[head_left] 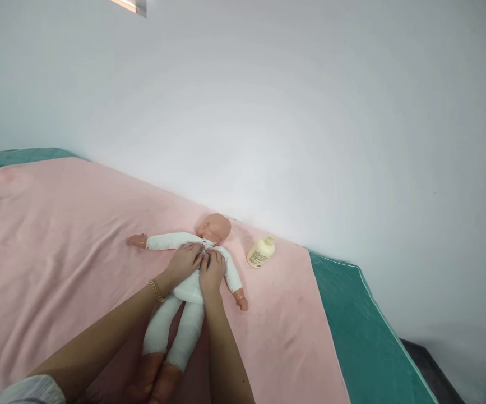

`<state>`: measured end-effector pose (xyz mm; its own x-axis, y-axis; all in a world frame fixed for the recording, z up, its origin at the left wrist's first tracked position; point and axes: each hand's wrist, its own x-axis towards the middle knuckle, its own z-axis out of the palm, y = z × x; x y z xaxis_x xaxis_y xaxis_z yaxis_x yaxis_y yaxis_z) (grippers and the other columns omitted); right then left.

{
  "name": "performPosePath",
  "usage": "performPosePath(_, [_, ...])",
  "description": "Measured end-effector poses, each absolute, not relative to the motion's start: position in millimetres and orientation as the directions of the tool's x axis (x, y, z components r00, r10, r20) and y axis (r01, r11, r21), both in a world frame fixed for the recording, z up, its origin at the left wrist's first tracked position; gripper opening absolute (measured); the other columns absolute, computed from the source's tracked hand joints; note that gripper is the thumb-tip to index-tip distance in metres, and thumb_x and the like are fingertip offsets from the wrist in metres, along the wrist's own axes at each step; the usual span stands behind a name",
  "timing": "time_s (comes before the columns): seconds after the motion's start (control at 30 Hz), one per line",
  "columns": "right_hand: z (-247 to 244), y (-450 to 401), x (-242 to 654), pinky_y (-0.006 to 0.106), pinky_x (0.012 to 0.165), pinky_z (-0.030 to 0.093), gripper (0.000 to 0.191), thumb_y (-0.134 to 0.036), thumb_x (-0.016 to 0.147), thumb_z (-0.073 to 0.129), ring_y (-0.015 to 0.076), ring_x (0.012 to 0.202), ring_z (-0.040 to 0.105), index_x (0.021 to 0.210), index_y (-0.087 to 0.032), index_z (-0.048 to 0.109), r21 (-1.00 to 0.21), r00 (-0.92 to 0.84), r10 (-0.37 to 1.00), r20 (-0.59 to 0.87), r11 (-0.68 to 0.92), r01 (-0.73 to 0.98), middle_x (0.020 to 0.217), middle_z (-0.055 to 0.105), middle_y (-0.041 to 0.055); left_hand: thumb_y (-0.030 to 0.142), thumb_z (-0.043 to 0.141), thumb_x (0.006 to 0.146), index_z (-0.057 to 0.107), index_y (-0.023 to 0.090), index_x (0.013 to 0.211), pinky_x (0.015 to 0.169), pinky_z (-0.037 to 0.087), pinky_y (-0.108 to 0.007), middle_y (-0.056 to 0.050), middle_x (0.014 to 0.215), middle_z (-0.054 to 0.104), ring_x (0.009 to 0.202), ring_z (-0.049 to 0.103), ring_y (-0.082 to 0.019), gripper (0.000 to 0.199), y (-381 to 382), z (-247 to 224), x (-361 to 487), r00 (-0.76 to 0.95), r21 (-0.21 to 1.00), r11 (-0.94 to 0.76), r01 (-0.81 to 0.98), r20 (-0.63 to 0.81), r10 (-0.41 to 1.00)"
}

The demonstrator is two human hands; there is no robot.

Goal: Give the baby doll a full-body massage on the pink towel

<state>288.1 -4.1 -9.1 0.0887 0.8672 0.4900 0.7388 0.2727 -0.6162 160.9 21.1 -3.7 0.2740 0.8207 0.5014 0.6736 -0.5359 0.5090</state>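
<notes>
A doll with a white cloth body lies on a pink blanket, its bald head toward the wall and its arms spread. My left hand rests on the doll's upper back or chest, fingers bent over the cloth. Beside it, my right hand lies on the same part, its fingertips close to the left ones near the doll's neck. Both hands touch the cloth there; whether they pinch it is too small to tell. A pale yellow bottle with printed text is to the right of the doll.
A white wall rises behind the blanket. Green covering shows at the right and far left. A dark edge is at the lower right, and a small opening is at the top.
</notes>
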Motion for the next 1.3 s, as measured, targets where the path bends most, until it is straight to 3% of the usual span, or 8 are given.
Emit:
performPosePath(0.23, [-7.7,-8.1,289.2,0.044,0.106,0.035,0.035,-0.026,0.097,0.042,0.0261,0.124,0.051,0.127,-0.017,0.059,-0.599,0.063,0.866,0.496,0.289,0.747,0.128,0.063,0.0129,0.025,0.043,0.091,0.057,0.016,0.12,0.1,0.042,-0.046,-0.015,0.121,0.065,0.114,0.058,-0.03,0.033,19.2,-5.8,161.4,0.246,0.524,-0.531,0.666,0.518,0.82])
performPosePath(0.47, [-6.4,-2.4,288.4,0.045,0.101,0.039,0.033,-0.027,0.096,0.044,0.028,0.122,0.054,0.121,-0.017,0.063,-0.594,0.073,0.893,0.444,0.232,0.77,0.121,0.066,0.0139,0.026,0.043,0.091,0.06,0.014,0.111,0.098,0.043,-0.049,-0.016,0.111,0.068,0.107,0.06,-0.032,0.028,22.8,-4.3,162.3,0.228,0.563,-0.505,0.654,0.491,0.841])
performPosePath(0.77, [-2.2,-49.7,298.7,0.047,0.106,0.038,0.039,-0.034,0.1,0.033,0.026,0.122,0.051,0.119,-0.017,0.062,-0.686,0.198,0.78,0.593,0.362,0.631,0.126,0.059,0.0167,0.034,0.041,0.095,0.056,0.017,0.12,0.102,0.043,-0.042,-0.012,0.122,0.065,0.116,0.057,-0.026,0.033,-13.9,14.2,148.0,0.181,0.656,-0.541,0.526,0.535,0.825])
performPosePath(0.9, [-16.0,-87.2,308.2,0.048,0.102,0.042,0.038,-0.034,0.1,0.035,0.0273,0.118,0.053,0.11,-0.019,0.067,-0.677,0.155,0.785,0.599,0.393,0.622,0.119,0.059,0.0156,0.033,0.042,0.097,0.063,0.02,0.109,0.101,0.042,-0.041,-0.008,0.111,0.068,0.109,0.059,-0.024,0.027,-50.2,10.8,131.1,0.256,0.657,-0.608,0.446,0.557,0.79])
performPosePath(1.03, [-24.0,-106.9,312.0,0.042,0.088,0.048,0.038,-0.032,0.099,0.035,0.0248,0.101,0.059,0.1,-0.02,0.071,-0.642,0.078,0.77,0.634,0.467,0.608,0.1,0.061,0.0123,0.029,0.042,0.099,0.067,0.02,0.099,0.092,0.045,-0.037,-0.007,0.098,0.069,0.099,0.059,-0.022,0.026,-72.0,3.9,119.8,0.348,0.631,-0.672,0.388,0.575,0.741])
performPosePath(1.17, [-18.6,-110.7,309.3,0.038,0.083,0.046,0.032,-0.026,0.096,0.041,0.0222,0.09,0.058,0.091,-0.021,0.072,-0.578,-0.089,0.781,0.619,0.528,0.622,0.088,0.062,0.0083,0.026,0.042,0.1,0.067,0.02,0.089,0.087,0.045,-0.034,-0.006,0.089,0.069,0.089,0.059,-0.02,0.028,-76.3,-0.9,118.3,0.42,0.641,-0.683,0.351,0.544,0.727])
performPosePath(1.3, [-13.0,-105.0,306.1,0.036,0.08,0.045,0.03,-0.02,0.094,0.045,0.0204,0.086,0.056,0.081,-0.022,0.072,-0.619,-0.088,0.826,0.557,0.483,0.619,0.083,0.063,0.0056,0.031,0.042,0.1,0.067,0.02,0.084,0.084,0.046,-0.034,-0.005,0.083,0.069,0.086,0.059,-0.02,0.032,-72.9,-3.9,119.8,0.442,0.694,-0.634,0.343,0.476,0.76])
